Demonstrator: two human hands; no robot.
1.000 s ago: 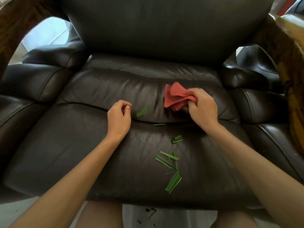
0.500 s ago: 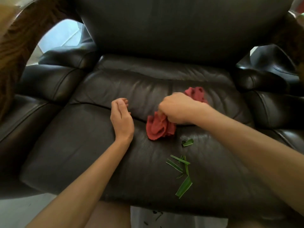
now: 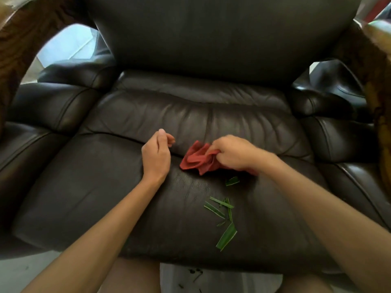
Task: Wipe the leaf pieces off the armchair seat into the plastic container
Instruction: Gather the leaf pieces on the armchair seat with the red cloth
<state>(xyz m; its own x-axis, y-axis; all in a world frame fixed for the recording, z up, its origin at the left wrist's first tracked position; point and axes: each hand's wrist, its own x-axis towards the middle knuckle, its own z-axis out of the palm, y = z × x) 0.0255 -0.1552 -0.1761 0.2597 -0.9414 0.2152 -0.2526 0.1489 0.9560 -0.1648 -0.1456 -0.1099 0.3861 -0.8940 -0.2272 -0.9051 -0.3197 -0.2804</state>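
Several green leaf pieces [image 3: 224,210] lie on the dark leather armchair seat [image 3: 105,197], near its front edge, right of centre. One short piece [image 3: 232,181] lies just below the red cloth [image 3: 197,158]. My right hand [image 3: 234,152] is shut on that crumpled cloth, which touches the seat at its middle crease. My left hand [image 3: 157,153] rests on the seat to the left of the cloth, fingers loosely curled, holding nothing. A whitish plastic container [image 3: 222,279] with dark bits in it shows below the seat's front edge, between my knees.
Padded armrests [image 3: 48,108] flank the seat on both sides, and the tall backrest [image 3: 222,39] rises behind. Brown wooden frame parts [image 3: 19,39] stand at the far left and far right. Pale floor [image 3: 25,269] shows at the lower left.
My right hand swept the red cloth leftward along the crease, then drew back a little to the right. The two leaf pieces at the crease are gone from sight. My left hand stayed put.
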